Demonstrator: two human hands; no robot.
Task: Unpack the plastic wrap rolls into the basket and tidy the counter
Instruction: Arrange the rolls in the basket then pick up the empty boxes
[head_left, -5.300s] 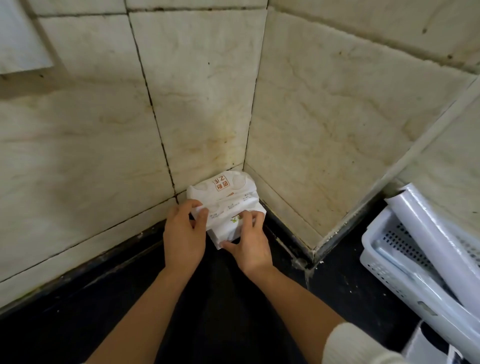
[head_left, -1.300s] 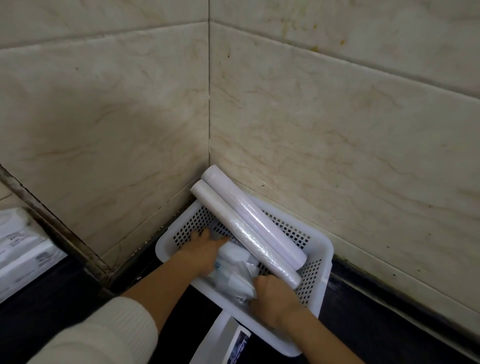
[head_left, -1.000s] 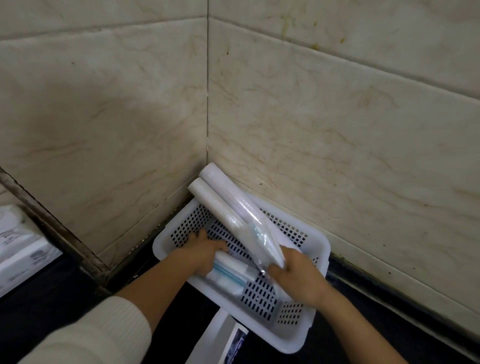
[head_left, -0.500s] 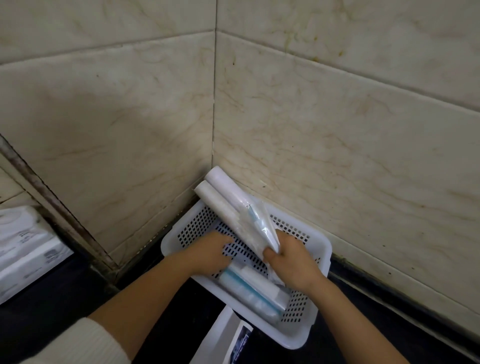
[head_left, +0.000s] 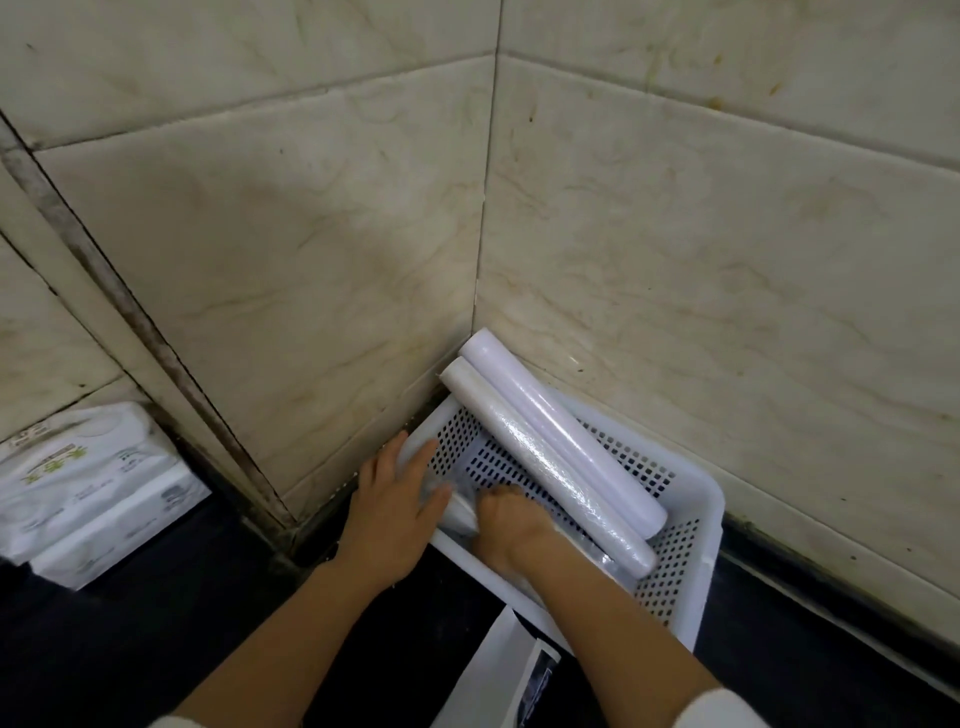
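A white perforated basket (head_left: 696, 525) stands on the black counter in the tiled corner. Two long plastic wrap rolls (head_left: 550, 457) lie side by side across it, their far ends sticking out over the rim towards the wall. My right hand (head_left: 511, 525) reaches down inside the basket, fingers curled on a smaller roll in clear film (head_left: 457, 506) at the basket's near left side. My left hand (head_left: 392, 506) lies flat with fingers spread on the basket's left rim, touching that same small roll.
A white soft pack of tissues (head_left: 88, 488) sits on the counter at the left against the wall. A white printed box or paper package (head_left: 498, 675) lies just in front of the basket. Tiled walls close in behind and right.
The clear bag my right hand held up by the long rolls is down. My right hand has dropped into the basket onto the small roll; my left hand has shifted to the rim.
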